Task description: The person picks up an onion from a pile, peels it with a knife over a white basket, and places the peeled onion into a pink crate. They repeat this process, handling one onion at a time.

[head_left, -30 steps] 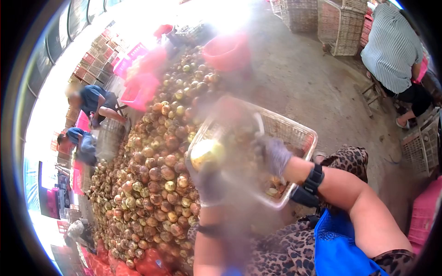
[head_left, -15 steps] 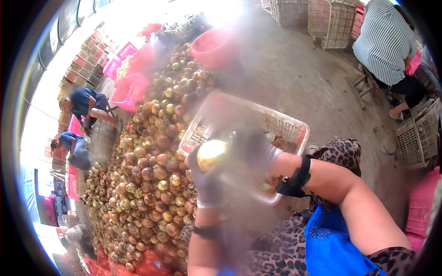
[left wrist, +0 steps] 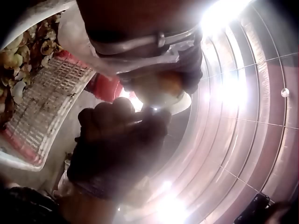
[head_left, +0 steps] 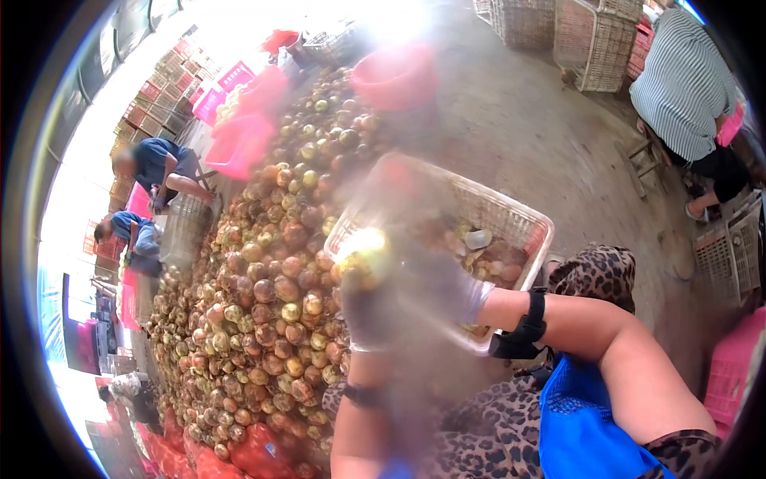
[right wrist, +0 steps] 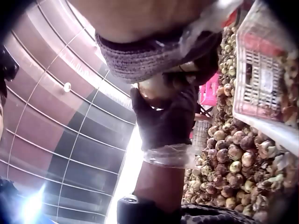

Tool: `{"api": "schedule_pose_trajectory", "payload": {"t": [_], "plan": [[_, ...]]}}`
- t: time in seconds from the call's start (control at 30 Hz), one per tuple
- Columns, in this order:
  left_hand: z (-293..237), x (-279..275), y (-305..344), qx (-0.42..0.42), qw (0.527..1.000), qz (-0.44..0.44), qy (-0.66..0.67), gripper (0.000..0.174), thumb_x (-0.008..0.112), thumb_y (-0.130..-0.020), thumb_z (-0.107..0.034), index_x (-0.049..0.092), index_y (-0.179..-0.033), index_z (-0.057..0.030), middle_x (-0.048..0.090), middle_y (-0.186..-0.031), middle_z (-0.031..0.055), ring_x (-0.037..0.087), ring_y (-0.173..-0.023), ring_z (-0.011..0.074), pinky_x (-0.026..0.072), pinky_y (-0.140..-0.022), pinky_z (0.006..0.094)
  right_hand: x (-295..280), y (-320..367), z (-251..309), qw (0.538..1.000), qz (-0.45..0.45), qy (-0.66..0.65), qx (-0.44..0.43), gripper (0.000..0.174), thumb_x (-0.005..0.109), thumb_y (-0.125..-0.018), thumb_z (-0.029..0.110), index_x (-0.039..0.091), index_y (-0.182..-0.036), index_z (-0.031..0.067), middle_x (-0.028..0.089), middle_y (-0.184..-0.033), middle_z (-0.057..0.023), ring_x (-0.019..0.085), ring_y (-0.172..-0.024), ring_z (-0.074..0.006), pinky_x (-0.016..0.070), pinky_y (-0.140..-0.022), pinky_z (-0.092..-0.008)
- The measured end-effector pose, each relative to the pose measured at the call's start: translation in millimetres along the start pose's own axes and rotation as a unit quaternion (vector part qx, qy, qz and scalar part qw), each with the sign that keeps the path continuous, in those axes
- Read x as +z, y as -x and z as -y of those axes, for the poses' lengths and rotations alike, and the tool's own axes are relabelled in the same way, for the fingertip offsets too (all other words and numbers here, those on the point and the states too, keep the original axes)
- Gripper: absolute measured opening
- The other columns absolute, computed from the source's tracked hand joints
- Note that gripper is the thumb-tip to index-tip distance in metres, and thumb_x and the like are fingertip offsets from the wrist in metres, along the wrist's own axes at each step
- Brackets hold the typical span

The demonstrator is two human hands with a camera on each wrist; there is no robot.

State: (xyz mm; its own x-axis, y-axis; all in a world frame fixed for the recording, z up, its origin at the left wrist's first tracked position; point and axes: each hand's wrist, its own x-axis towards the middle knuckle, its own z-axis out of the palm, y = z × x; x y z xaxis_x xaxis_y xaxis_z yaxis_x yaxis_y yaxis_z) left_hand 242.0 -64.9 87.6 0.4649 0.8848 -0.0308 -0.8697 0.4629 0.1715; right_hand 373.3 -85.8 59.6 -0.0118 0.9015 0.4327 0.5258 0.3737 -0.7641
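My gloved left hand (head_left: 365, 315) holds a pale, partly bare onion (head_left: 359, 247), bright with glare in the head view. Beside it my gloved right hand (head_left: 455, 287) is close against the onion, its fingers curled. A thin shiny edge (left wrist: 135, 122) shows along those fingers in the left wrist view, like a small tool; I cannot tell its kind. In the right wrist view the left hand's fingers wrap the onion (right wrist: 152, 93) from below. Under both hands stands a white plastic basket (head_left: 511, 209) with skins and a white cup-shaped peel (head_left: 479, 239) inside.
A large heap of brown and green onions (head_left: 263, 303) spreads to the left, with a red net bag (head_left: 259, 451) at its near edge. Pink tubs (head_left: 395, 76) stand beyond. Seated people (head_left: 163, 172) work at left, another person (head_left: 686, 88) at right near crates (head_left: 730, 255).
A second ago the right hand was over the basket's right side; it has come left to the onion. The white cup-shaped peel in the basket now shows uncovered. The left hand keeps its hold.
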Motion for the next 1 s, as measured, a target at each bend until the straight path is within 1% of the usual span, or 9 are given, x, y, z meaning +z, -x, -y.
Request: {"api": "schedule_pose_trajectory", "payload": {"t": [0.3,0.37,0.43,0.5,0.63,0.8,0.9,0.97,1.0], "plan": [[8,18,1,0.041,0.990,0.013,-0.134,0.063,0.065,-0.080,-0.033,0.043,-0.126,0.0041,0.051,-0.123,0.0182,0.053,-0.111,0.0292,0.0478,-0.096,0.0396,11,-10,-38,0.975,0.006,-0.222,0.029,0.032,0.052,-0.092,0.017,0.054,-0.123,0.0086,0.062,-0.105,-0.0127,0.061,-0.090,-0.0213,0.0520,-0.074,-0.0319],[0,3,-2,0.019,0.998,0.037,-0.038,0.064,0.064,-0.081,-0.036,0.043,-0.126,0.0034,0.050,-0.125,0.0188,0.051,-0.114,0.0308,0.0449,-0.099,0.0422,8,-16,-57,0.941,0.006,-0.304,0.146,0.026,0.055,-0.088,0.015,0.060,-0.113,0.0078,0.058,-0.112,-0.0125,0.058,-0.098,-0.0228,0.0502,-0.079,-0.0339],[-4,3,-2,0.040,0.994,0.034,-0.100,0.066,0.060,-0.082,-0.041,0.043,-0.128,0.0024,0.049,-0.128,0.0191,0.049,-0.117,0.0321,0.0413,-0.102,0.0444,-30,-37,-15,0.826,0.016,-0.409,0.388,0.021,0.058,-0.084,0.014,0.063,-0.103,0.0065,0.053,-0.121,-0.0131,0.054,-0.107,-0.0267,0.0470,-0.087,-0.0380],[-8,-5,-1,0.080,0.990,-0.003,-0.120,0.066,0.060,-0.083,-0.041,0.042,-0.129,0.0023,0.048,-0.129,0.0189,0.049,-0.117,0.0322,0.0406,-0.102,0.0449,-21,-30,-33,0.981,0.073,-0.136,0.117,0.024,0.059,-0.082,0.016,0.062,-0.104,0.0059,0.053,-0.119,-0.0134,0.054,-0.107,-0.0279,0.0437,-0.091,-0.0407],[-8,3,0,-0.004,0.996,0.086,-0.015,0.064,0.062,-0.083,-0.040,0.044,-0.127,0.0018,0.050,-0.127,0.0173,0.050,-0.117,0.0295,0.0404,-0.103,0.0426,-24,-16,-20,0.964,0.010,0.154,-0.218,0.028,0.058,-0.084,0.019,0.060,-0.109,0.0066,0.058,-0.110,-0.0129,0.057,-0.101,-0.0253,0.0434,-0.089,-0.0390],[0,1,-2,0.065,0.992,-0.004,-0.107,0.066,0.062,-0.082,-0.043,0.043,-0.127,0.0015,0.053,-0.123,0.0170,0.054,-0.110,0.0286,0.0447,-0.098,0.0417,-27,-9,13,0.985,0.100,-0.122,0.076,0.045,0.057,-0.085,0.019,0.049,-0.127,0.0050,0.062,-0.100,-0.0132,0.060,-0.093,-0.0197,0.0446,-0.085,-0.0296],[-2,-1,0,0.016,0.997,0.059,-0.053,0.069,0.059,-0.083,-0.047,0.042,-0.129,0.0018,0.052,-0.124,0.0179,0.051,-0.114,0.0294,0.0420,-0.101,0.0416,-4,-11,-43,0.993,0.076,-0.012,-0.085,0.050,0.055,-0.088,0.019,0.042,-0.134,0.0029,0.062,-0.099,-0.0130,0.060,-0.089,-0.0176,0.0466,-0.082,-0.0268],[-5,-1,3,0.049,0.987,0.069,-0.134,0.071,0.057,-0.083,-0.050,0.042,-0.129,0.0022,0.051,-0.125,0.0185,0.050,-0.116,0.0303,0.0406,-0.102,0.0413,-8,-18,-52,0.995,0.062,-0.069,-0.024,0.049,0.053,-0.090,0.019,0.041,-0.134,0.0022,0.062,-0.099,-0.0120,0.061,-0.088,-0.0172,0.0479,-0.082,-0.0268],[-7,-1,3,0.062,0.980,0.075,-0.175,0.071,0.055,-0.084,-0.051,0.042,-0.129,0.0024,0.051,-0.125,0.0188,0.049,-0.117,0.0308,0.0399,-0.103,0.0412,-28,-24,-27,0.970,0.070,-0.185,0.139,0.047,0.053,-0.090,0.018,0.043,-0.132,0.0020,0.061,-0.100,-0.0112,0.061,-0.089,-0.0174,0.0483,-0.082,-0.0272]]}}
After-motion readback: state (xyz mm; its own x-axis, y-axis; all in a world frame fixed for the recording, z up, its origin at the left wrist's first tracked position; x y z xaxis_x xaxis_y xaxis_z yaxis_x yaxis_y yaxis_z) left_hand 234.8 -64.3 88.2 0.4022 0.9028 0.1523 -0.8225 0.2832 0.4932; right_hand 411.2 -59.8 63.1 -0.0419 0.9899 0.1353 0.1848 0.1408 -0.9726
